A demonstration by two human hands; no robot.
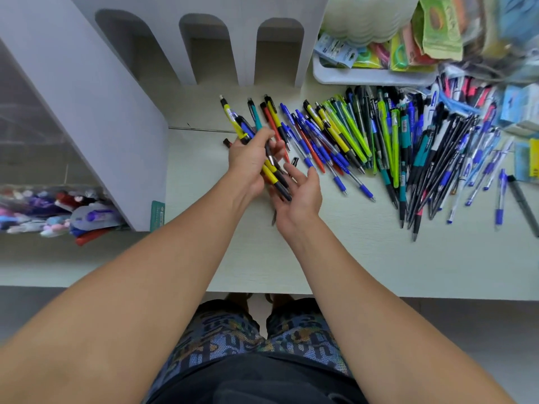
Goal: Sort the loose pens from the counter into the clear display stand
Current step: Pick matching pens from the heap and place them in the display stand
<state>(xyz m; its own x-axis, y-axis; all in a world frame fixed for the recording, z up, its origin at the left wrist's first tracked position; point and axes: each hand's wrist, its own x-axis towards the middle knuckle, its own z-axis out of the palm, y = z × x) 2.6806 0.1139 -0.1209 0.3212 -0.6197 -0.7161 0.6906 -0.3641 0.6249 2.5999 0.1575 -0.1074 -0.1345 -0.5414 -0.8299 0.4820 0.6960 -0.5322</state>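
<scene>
Both forearms (pixel 163 275) are bare, with no sleeves, watch or rings. The person wears patterned shorts (pixel 256 345) in blue, black and yellow, and a black top (pixel 262 383).

A person stands at a pale counter (pixel 335 258) with both arms stretched out. The left hand (pixel 250 161) grips a bundle of pens (pixel 271 167), yellow, black, blue, teal and red, fanned out above the fingers. The right hand (pixel 300 191) lies open, palm up, just under the low ends of that bundle. A big pile of loose pens (pixel 408 147) lies spread to the right. Behind it sits a white tray (pixel 364 77) of bright packets
</scene>
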